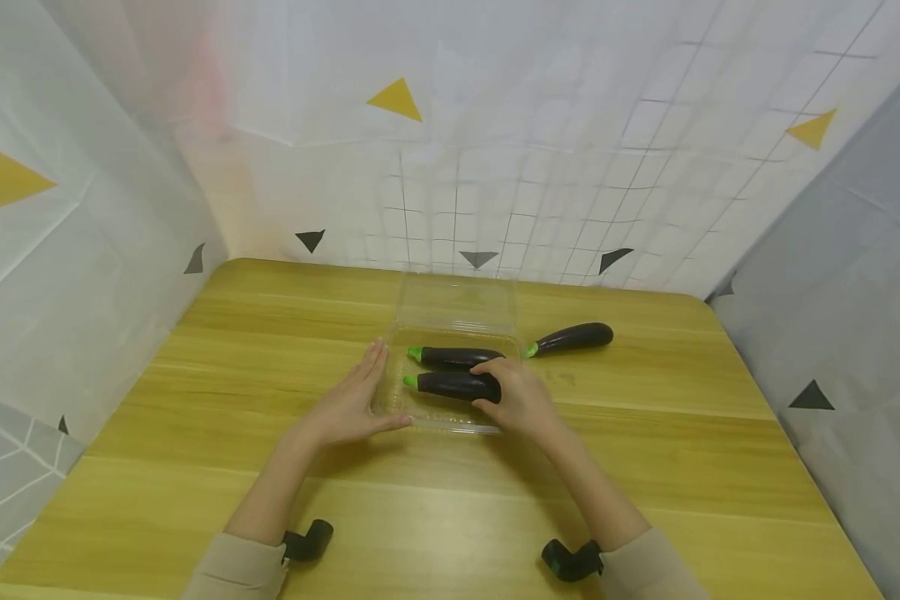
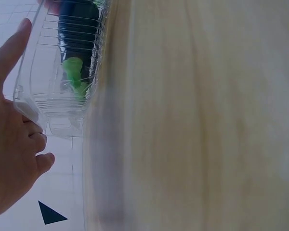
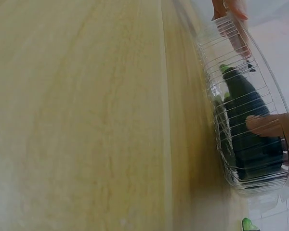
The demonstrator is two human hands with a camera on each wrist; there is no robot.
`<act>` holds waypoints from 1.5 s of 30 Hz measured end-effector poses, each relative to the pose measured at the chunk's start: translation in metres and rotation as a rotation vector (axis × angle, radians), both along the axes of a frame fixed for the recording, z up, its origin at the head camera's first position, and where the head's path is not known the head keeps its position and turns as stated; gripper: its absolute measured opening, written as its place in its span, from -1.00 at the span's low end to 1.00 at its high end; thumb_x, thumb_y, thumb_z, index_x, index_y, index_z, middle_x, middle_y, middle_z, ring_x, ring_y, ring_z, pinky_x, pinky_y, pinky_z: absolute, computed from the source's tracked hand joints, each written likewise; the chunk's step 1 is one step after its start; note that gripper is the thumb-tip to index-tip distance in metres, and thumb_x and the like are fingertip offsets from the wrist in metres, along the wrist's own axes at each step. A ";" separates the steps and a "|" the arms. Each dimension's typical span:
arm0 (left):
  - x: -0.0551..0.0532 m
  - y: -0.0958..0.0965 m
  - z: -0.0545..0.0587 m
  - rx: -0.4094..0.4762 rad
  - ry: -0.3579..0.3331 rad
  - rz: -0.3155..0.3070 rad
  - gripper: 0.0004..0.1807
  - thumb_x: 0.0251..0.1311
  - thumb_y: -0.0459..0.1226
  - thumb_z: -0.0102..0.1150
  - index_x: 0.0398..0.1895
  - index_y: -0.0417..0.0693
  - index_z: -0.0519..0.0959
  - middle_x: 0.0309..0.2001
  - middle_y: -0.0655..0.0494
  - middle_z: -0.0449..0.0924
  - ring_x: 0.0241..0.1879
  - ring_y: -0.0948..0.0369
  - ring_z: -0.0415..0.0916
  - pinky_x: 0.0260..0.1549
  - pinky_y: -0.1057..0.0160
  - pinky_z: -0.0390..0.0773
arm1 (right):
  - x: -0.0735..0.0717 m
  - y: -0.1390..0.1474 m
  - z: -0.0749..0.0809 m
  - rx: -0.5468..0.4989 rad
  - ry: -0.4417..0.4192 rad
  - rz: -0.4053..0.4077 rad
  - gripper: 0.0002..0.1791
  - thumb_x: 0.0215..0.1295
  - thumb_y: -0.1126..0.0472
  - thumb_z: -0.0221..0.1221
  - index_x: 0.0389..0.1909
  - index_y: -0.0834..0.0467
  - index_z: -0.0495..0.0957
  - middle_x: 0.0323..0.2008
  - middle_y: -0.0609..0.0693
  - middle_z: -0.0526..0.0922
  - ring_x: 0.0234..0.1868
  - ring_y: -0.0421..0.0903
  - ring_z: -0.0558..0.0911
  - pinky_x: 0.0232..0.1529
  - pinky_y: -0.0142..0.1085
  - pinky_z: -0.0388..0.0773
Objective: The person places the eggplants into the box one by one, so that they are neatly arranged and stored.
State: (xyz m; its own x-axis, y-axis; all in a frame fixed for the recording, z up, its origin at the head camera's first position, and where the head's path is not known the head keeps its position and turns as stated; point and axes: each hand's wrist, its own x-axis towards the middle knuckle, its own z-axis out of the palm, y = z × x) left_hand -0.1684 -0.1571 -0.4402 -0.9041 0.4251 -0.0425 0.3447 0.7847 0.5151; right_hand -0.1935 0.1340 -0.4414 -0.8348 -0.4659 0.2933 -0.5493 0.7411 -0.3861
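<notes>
Eggplant (image 1: 453,385), the nearer of two in a clear plastic container (image 1: 457,428), lies at about the middle of the head frame, its green stem (image 1: 410,381) pointing left and its thick end right. The right hand (image 1: 521,396) holds it by that thick end, fingers bent over the far side and thumb on the near side, pinching it. At the right of the right wrist frame, the thumb shows against the dark skin through the ribbed container wall.

Just above it in the head frame, a second eggplant (image 1: 457,358) lies in the same container, stem also to the left; I cannot tell whether the two touch. A third eggplant (image 1: 576,337) rests on the wood-grain surface (image 1: 450,500), right of the container, with its stem end toward the container's right edge.

The left hand (image 1: 352,404) is at the container's left side, its fingers straight and close together along that wall, the thumb stretched out to the near left corner. The container's lid (image 1: 457,302) stands open toward the upper centre of the frame.

Beige sleeves (image 1: 648,567) enter at the lower left and lower right, each with a black device (image 1: 572,561) at the wrist. White sheeting (image 1: 495,108) with yellow and dark triangles fills the top of the frame.
</notes>
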 end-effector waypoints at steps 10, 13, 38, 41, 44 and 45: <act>0.000 0.000 0.000 -0.003 0.000 0.003 0.36 -0.07 0.52 -0.04 0.52 -0.14 -0.38 0.53 -0.04 -0.51 0.49 0.09 -0.45 0.39 0.02 -0.12 | -0.001 -0.003 0.003 0.073 -0.057 -0.027 -0.51 -0.02 0.15 0.48 -0.01 0.10 0.61 0.02 0.03 0.62 0.08 0.07 0.55 0.04 -0.06 0.53; 0.000 0.000 0.001 -0.003 -0.004 0.006 0.36 -0.07 0.52 -0.04 0.52 -0.13 -0.38 0.53 -0.04 -0.51 0.49 0.09 -0.44 0.39 0.01 -0.12 | -0.002 -0.004 0.003 0.090 -0.054 -0.028 -0.51 -0.02 0.15 0.48 -0.02 0.10 0.61 0.00 0.03 0.62 0.08 0.07 0.55 0.04 -0.06 0.54; 0.000 0.001 0.001 -0.012 -0.003 -0.007 0.34 -0.04 0.50 -0.03 0.51 -0.14 -0.39 0.53 -0.05 -0.52 0.48 0.12 -0.46 0.40 0.03 -0.16 | 0.000 0.004 0.003 -0.054 -0.039 0.004 -0.38 -0.09 0.12 0.52 0.06 0.12 0.58 0.06 0.05 0.58 0.07 0.05 0.55 0.02 -0.08 0.55; 0.000 0.001 0.001 -0.009 -0.005 -0.006 0.34 -0.03 0.49 -0.02 0.52 -0.14 -0.39 0.53 -0.05 -0.52 0.48 0.12 -0.46 0.40 0.03 -0.16 | -0.001 0.007 0.003 -0.107 -0.056 0.013 -0.38 -0.06 0.11 0.51 0.09 0.11 0.57 0.06 0.01 0.58 0.05 0.03 0.57 -0.02 -0.10 0.57; 0.000 0.001 0.001 -0.007 -0.008 -0.005 0.33 -0.02 0.47 0.00 0.51 -0.13 -0.39 0.53 -0.04 -0.52 0.48 0.12 -0.47 0.40 0.03 -0.16 | -0.002 0.012 0.005 -0.184 -0.063 0.057 -0.39 -0.05 0.14 0.50 0.09 0.14 0.57 0.04 0.00 0.59 0.03 0.05 0.58 -0.01 -0.06 0.56; 0.000 0.001 0.001 -0.006 -0.008 -0.005 0.33 -0.01 0.47 0.01 0.51 -0.13 -0.39 0.53 -0.04 -0.52 0.48 0.12 -0.47 0.40 0.03 -0.16 | -0.002 0.014 0.006 -0.216 -0.065 0.077 -0.39 -0.06 0.15 0.50 0.08 0.16 0.58 0.03 0.00 0.60 0.01 0.07 0.59 -0.02 -0.04 0.56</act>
